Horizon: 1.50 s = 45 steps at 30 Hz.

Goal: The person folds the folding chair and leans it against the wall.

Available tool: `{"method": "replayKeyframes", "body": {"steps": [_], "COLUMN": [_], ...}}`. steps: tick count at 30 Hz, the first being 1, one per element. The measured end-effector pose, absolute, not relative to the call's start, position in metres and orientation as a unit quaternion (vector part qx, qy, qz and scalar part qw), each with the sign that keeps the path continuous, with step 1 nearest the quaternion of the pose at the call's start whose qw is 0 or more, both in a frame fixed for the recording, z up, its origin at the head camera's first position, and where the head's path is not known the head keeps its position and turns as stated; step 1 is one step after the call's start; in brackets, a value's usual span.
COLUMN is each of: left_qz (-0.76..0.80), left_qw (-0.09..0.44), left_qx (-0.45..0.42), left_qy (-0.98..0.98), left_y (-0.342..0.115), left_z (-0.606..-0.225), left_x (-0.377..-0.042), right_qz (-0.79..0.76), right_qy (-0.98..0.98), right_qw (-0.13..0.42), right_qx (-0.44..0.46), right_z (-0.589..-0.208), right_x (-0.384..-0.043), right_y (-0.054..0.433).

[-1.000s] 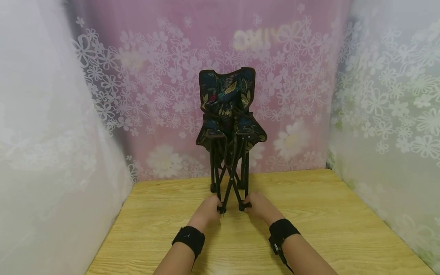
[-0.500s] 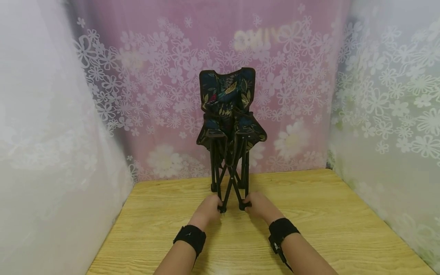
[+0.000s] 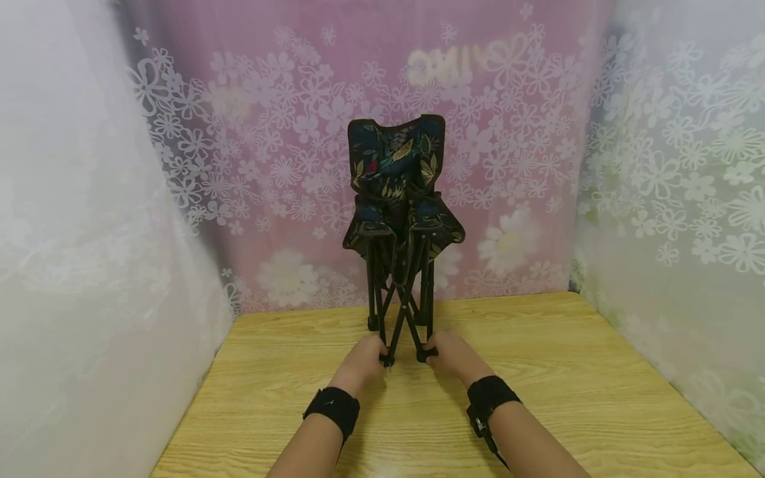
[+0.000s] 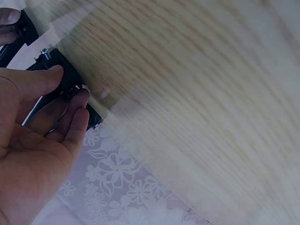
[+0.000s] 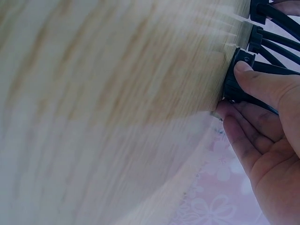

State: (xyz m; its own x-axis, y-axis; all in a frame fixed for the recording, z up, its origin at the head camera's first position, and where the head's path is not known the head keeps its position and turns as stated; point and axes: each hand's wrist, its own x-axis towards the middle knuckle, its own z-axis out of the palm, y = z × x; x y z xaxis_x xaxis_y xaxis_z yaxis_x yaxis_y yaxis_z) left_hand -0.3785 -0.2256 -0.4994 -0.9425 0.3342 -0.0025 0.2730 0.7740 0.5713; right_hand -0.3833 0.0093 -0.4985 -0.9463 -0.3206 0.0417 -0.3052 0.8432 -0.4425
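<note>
A small folding camping chair [image 3: 394, 179] with dark leaf-print fabric stands upright, partly folded, at the middle of the table in the head view. Its thin black legs cross below the seat. My left hand [image 3: 361, 364] pinches the foot [image 4: 68, 70] of the front left leg between thumb and fingers; a screw sticks out of that foot in the left wrist view. On the other side, my right hand [image 3: 455, 357] pinches the front right foot [image 5: 238, 77], its thumb lying on the black plastic. Both rear feet stand on the table behind.
The wood-grain table [image 3: 287, 425] extends around the chair. Behind it hangs a pink flowered curtain [image 3: 287, 166], close to the chair's back. Pale sheets close off the left [image 3: 89, 232] and right [image 3: 675, 199] sides. A black strap sits on each wrist.
Both hands keep their hold on the front feet. Chair and hands appear very slightly higher in the head view; otherwise little differs.
</note>
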Motion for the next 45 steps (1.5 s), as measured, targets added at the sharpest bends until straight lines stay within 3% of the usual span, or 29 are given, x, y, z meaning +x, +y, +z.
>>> {"method": "replayKeyframes", "body": {"steps": [45], "left_qz": [0.315], "left_qw": [0.063], "left_qx": [0.161], "left_qy": [0.933], "left_y": [-0.227], "left_z": [-0.496], "left_x": [-0.383], "right_qz": [-0.213], "right_qy": [0.961], "right_qw": [0.017], "right_qx": [-0.175], "right_z": [-0.502], "right_x": [-0.401], "right_y": [0.010]}}
